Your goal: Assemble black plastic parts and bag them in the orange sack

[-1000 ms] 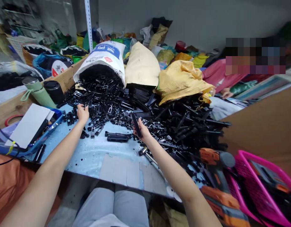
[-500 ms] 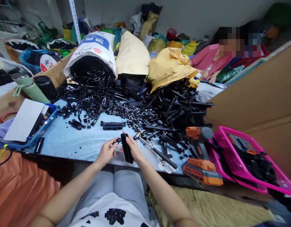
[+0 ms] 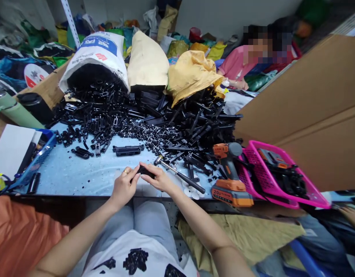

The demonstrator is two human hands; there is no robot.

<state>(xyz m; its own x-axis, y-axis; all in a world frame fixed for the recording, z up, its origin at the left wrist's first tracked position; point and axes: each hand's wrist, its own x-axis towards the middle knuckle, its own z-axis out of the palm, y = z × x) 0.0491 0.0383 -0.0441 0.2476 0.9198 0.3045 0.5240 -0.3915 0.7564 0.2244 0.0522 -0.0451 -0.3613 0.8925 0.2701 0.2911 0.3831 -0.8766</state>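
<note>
L hand (image 3: 124, 187) and R hand (image 3: 159, 179) meet at the near edge of the table (image 3: 79, 175), both curled shut in a fingertip pinch on one small black part (image 3: 144, 171). The part sits btwn the two sets of fingertips, just ahead of the knuckles, w/ its long axis approx. side to side, one end to each hand; neither hand is clearly nearer. How the ends seat in the fingers I can't tell. A hammer (image 3: 180, 176) lies just beside the R hand, handle angled away to the right. Further right are the drill (image 3: 229, 181) and pink basket (image 3: 254, 169). Beyond is the big pile (image 3: 142, 115) of black pieces.
</note>
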